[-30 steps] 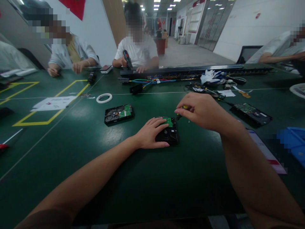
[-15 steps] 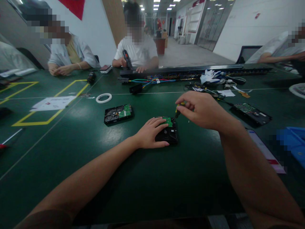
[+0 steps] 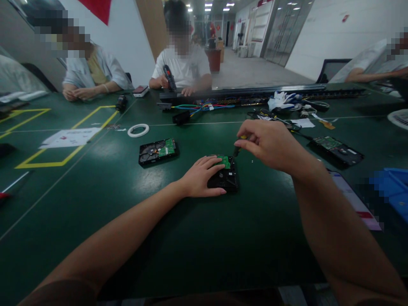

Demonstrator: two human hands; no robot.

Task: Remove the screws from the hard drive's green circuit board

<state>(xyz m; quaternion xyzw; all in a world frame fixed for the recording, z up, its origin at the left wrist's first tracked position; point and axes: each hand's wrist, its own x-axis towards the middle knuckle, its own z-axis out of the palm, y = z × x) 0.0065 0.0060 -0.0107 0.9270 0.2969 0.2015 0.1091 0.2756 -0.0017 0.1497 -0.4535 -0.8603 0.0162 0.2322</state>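
Note:
A black hard drive (image 3: 228, 181) with a green circuit board lies on the table in front of me. Across its left part rests my left hand (image 3: 204, 176), fingers spread flat and thumb stretched along the near side, hiding part of the drive. My right hand (image 3: 263, 144) is closed around a small yellow-and-black screwdriver (image 3: 236, 151). The screwdriver slants down, its tip at the right edge of the circuit board; whether it sits in a screw is too small to tell. To the left lies a second hard drive (image 3: 157, 152), also with its green board up.
A third drive (image 3: 336, 151), a phone-like panel (image 3: 355, 199) and a blue bin (image 3: 393, 191) are at right. Farther back lie white gloves (image 3: 283, 101), cables and a long black rail (image 3: 248, 94). A tape roll (image 3: 138, 130) lies left. Several people sit around the table.
My right-hand fingers have shifted slightly on the screwdriver handle, while its tip stays at the same spot. My left hand and the hard drive hold still.

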